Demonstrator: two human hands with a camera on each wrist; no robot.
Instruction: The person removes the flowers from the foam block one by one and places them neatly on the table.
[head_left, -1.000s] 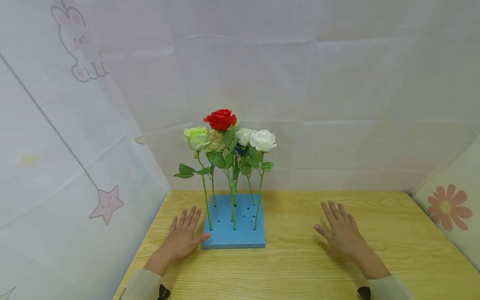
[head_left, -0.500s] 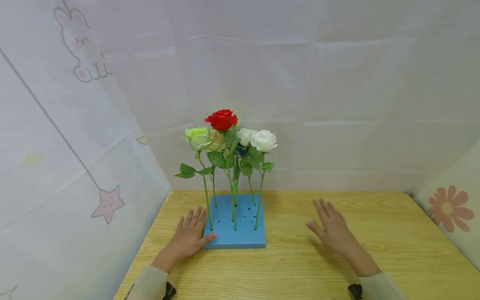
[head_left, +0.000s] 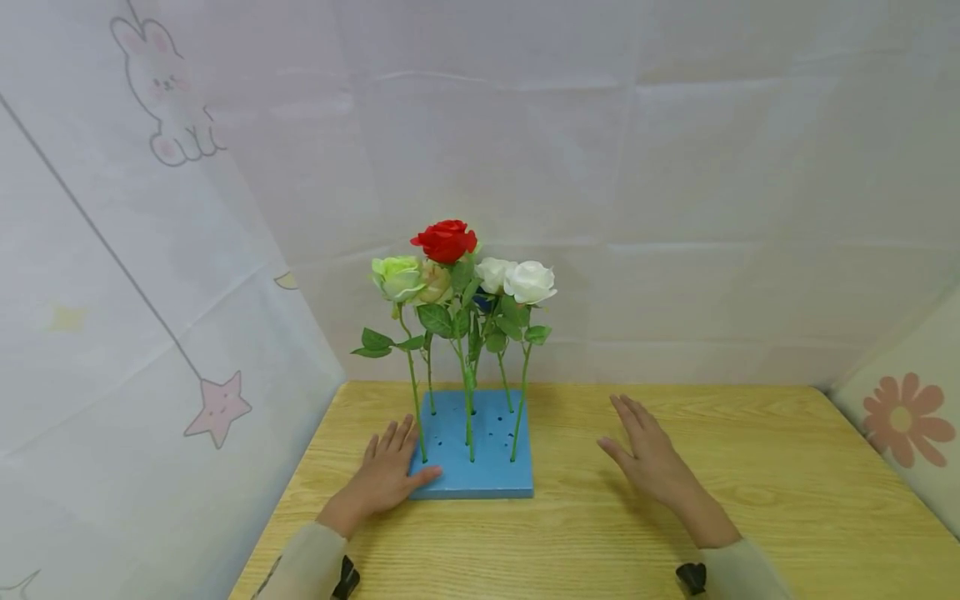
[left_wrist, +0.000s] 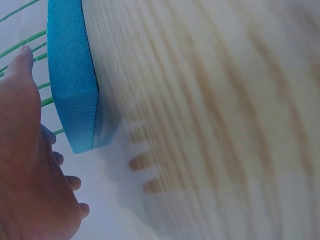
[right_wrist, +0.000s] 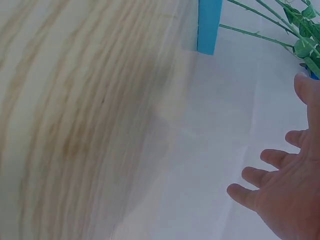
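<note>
A blue foam board (head_left: 480,477) with small holes lies on the table and holds several artificial roses upright. Among them are a red rose (head_left: 446,242), a light green rose (head_left: 398,278), a peach rose (head_left: 435,283) and two white roses, the nearer white rose (head_left: 530,282) at the right. A dark blue bloom (head_left: 483,300) is mostly hidden behind leaves. My left hand (head_left: 384,471) is at the board's left edge, fingers spread, thumb over its front corner; whether it touches cannot be told. My right hand (head_left: 654,462) hovers right of the board, fingers extended, holding nothing.
The wooden table (head_left: 585,533) reaches back to a pale cloth backdrop (head_left: 712,208). Side cloths stand left and right, printed with a rabbit, a star (head_left: 217,408) and a flower (head_left: 907,419). Tall stems and leaves rise above the board between the hands.
My right hand has moved left toward the board and turned more edge-on. My left hand has shifted slightly right, its thumb further over the board. The roses stay in their holes.
</note>
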